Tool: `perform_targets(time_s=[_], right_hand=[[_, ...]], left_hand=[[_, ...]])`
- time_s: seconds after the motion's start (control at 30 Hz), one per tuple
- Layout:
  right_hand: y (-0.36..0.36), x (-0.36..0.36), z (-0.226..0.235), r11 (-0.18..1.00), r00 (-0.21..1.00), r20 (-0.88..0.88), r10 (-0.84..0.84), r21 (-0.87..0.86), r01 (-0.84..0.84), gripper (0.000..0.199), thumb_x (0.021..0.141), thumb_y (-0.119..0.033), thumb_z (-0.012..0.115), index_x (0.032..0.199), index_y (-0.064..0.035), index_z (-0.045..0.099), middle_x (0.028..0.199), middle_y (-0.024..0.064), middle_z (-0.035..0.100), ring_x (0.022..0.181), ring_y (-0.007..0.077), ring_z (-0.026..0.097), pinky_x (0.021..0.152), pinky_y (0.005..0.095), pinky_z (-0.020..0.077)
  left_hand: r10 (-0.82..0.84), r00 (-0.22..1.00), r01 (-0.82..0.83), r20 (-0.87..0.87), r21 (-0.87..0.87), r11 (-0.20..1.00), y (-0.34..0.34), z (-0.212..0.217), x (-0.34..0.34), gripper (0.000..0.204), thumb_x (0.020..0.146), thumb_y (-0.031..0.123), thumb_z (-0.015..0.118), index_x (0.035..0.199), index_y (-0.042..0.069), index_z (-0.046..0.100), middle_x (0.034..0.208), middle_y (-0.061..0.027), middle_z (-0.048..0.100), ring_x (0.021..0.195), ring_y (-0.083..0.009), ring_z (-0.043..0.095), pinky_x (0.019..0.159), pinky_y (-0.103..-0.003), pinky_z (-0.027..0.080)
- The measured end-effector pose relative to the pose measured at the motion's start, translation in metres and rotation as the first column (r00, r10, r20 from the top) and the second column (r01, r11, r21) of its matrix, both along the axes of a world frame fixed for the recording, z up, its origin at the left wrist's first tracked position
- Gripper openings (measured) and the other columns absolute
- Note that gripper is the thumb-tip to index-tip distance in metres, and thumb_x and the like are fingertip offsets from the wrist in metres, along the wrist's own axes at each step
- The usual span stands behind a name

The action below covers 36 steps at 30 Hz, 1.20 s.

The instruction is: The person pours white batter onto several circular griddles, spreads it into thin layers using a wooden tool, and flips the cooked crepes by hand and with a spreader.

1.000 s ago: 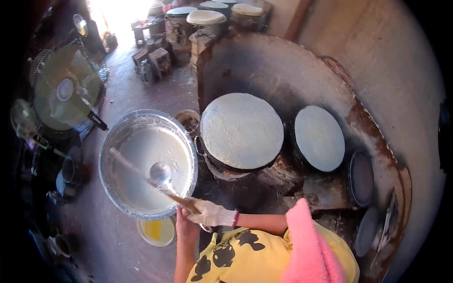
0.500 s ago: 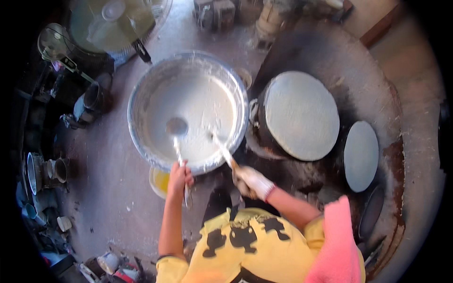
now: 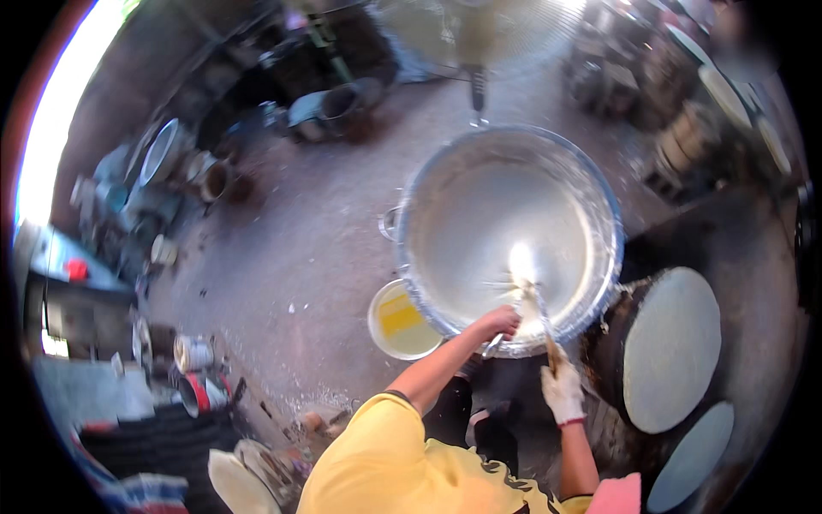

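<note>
In front of me stands a large, wide metal pot [image 3: 409, 214] holding pale, batter-like liquid [image 3: 497, 218]. My left hand [image 3: 503, 321], bare, is closed around a metal ladle handle [image 3: 492, 346] at the pot's near rim. The ladle's bowl cannot be made out against the glare and blur. My right hand [image 3: 562, 390], in a white glove, grips a stick-like tool [image 3: 552, 347] with a brown wooden handle. Its pale, coated length reaches over the near rim into the pot. The two tools come close together above the liquid, and what their ends touch is unclear.
Left of the pot stands a white tub [image 3: 377, 330] with yellow inside. At right are a large round pale-topped drum [image 3: 672, 351] and a smaller pale disc [image 3: 693, 458]. A fan [image 3: 479, 38] stands beyond the pot; buckets [image 3: 338, 107] line the far left.
My view has swung left, so the pot appears farther right. The tools have come together near the pot's near side; the ladle bowl, plain before, is lost in glare.
</note>
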State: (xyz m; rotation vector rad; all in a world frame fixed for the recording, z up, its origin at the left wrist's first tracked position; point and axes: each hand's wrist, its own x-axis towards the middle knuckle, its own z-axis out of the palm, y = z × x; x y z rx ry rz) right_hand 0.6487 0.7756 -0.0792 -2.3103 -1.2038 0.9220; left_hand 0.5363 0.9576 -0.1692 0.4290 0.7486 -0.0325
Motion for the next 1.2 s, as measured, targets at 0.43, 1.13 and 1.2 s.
perform_targets(time_s=[0.43,1.13,1.2], right_hand=[[0.037,0.03,0.249,0.902,0.87,0.451,0.2,0.261,-0.343,0.046,0.087,-0.022,0.051,0.132,-0.0284,0.043,0.093,0.016,0.061,0.084,0.0339,0.06,0.073,0.0433,0.0488],[0.044,0.018,0.186,0.771,0.998,-0.044,0.043,0.637,-0.005,0.049,0.084,-0.012,0.06,0.131,-0.0093,0.046,0.123,0.0134,0.056,0.11,0.0212,0.055,0.093,0.0309,0.0431],[0.045,0.006,0.195,0.815,0.997,-0.058,0.055,0.58,-0.011,0.046,0.085,-0.014,0.058,0.13,-0.0086,0.046,0.121,0.0161,0.056,0.109,0.025,0.056,0.093,0.0309,0.0441]], left_hand=[[0.118,0.975,-0.197,0.191,0.477,0.857,0.057,0.306,-0.082,0.017,0.096,0.017,0.041,0.094,0.003,0.049,0.057,0.0066,0.04,0.039,-0.0017,0.036,0.034,-0.017,0.031],[0.14,0.969,-0.17,0.204,0.14,0.975,0.109,0.255,-0.082,0.017,0.095,0.015,0.039,0.097,-0.001,0.044,0.061,0.0016,0.036,0.041,-0.0042,0.033,0.037,-0.02,0.027],[0.091,0.979,-0.123,0.183,0.172,0.977,0.105,0.253,-0.093,0.02,0.096,0.016,0.038,0.097,-0.003,0.045,0.06,0.003,0.035,0.038,-0.0019,0.031,0.034,-0.018,0.025]])
